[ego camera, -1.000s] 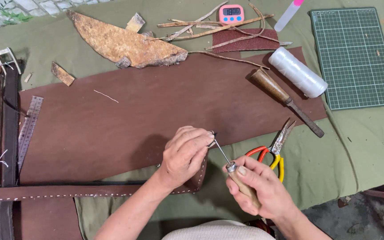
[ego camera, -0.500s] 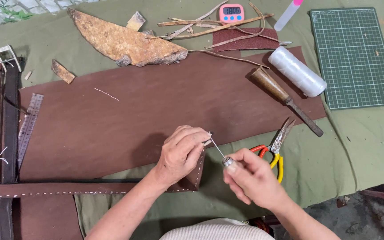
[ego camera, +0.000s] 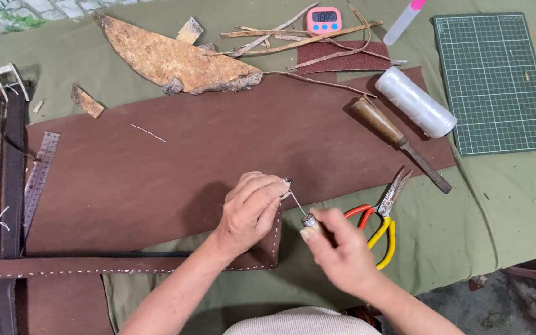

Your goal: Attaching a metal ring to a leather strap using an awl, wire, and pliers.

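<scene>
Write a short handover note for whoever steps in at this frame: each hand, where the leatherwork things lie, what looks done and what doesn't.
Left hand: pinches the end of the stitched brown leather strap at the awl's tip.
Right hand: grips an awl, thin point angled up-left into that strap end.
Nearby: orange-and-yellow scissors right of the hands; wooden-handled tool and white thread spool on the large brown leather sheet; green cutting mat far right; metal ruler left.
Done: white stitching runs along the strap's edges.
Left: cannot tell whether the point has gone through the strap end.
</scene>
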